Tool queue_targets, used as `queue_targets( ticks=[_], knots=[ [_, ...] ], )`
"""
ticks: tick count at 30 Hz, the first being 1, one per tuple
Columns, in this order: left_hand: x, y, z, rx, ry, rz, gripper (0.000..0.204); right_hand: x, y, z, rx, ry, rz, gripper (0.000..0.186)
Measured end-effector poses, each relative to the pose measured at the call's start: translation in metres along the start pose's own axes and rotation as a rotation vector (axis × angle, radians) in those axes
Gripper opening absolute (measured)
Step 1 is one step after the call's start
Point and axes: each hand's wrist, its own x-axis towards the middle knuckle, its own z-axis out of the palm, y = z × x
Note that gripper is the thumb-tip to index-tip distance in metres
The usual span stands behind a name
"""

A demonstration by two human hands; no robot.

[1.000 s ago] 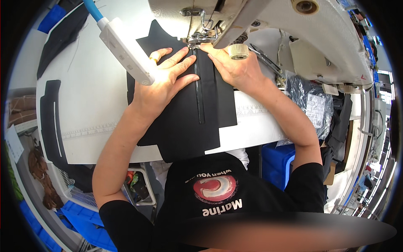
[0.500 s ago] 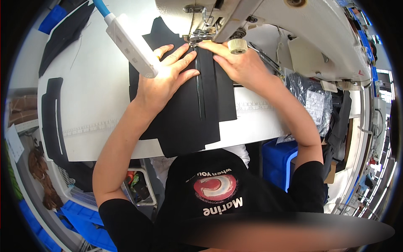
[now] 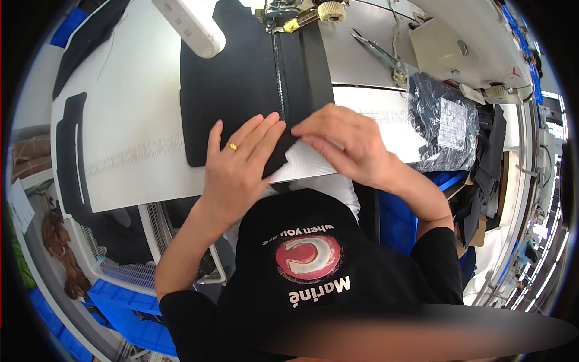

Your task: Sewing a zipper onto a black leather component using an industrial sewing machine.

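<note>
1. While its far part reaches the presser foot (image 3: 272, 25), the black fabric (image 3: 232, 84) lies on the white surface (image 3: 132, 166), its zipper (image 3: 278, 75) running toward the person.
2. The left hand (image 3: 237, 163) rests flat upon the fabric's near end, fingers outstretched, slightly spread, grasping nothing.
3. The right hand (image 3: 350, 145) has its fingers bent by the fabric's near right edge; whether they pinch it, I cannot tell.
4. Tweezers (image 3: 375, 48) lie beyond that hand, near a clear plastic bag (image 3: 429, 117).
</note>
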Motion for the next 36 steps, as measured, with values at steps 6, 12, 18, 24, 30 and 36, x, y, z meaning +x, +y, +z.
queue_targets(
  ticks=[6,12,18,24,30,36],
  knots=[
    [0.032,-0.024,-0.011,-0.280,0.096,-0.138,0.017,0.008,-0.026,-0.033,-0.018,0.017,-0.164,0.024],
    [0.046,-0.030,-0.020,-0.494,-0.023,-0.299,0.016,0.006,0.007,0.028,-0.374,-0.004,-0.264,0.027],
    [0.048,-0.036,-0.018,-0.501,0.010,-0.242,0.017,0.013,0.013,0.026,-0.245,0.089,-0.114,0.021],
    [0.047,-0.035,-0.017,-0.519,-0.003,-0.284,0.018,0.013,0.008,0.025,-0.411,0.057,-0.285,0.024],
    [0.050,-0.030,-0.034,-0.532,-0.009,-0.306,0.015,0.006,0.017,0.021,-0.454,0.190,-0.405,0.024],
    [0.058,-0.028,-0.053,-0.444,0.108,-0.109,0.021,0.003,0.020,0.023,-0.389,0.142,-0.380,0.022]
  ],
)
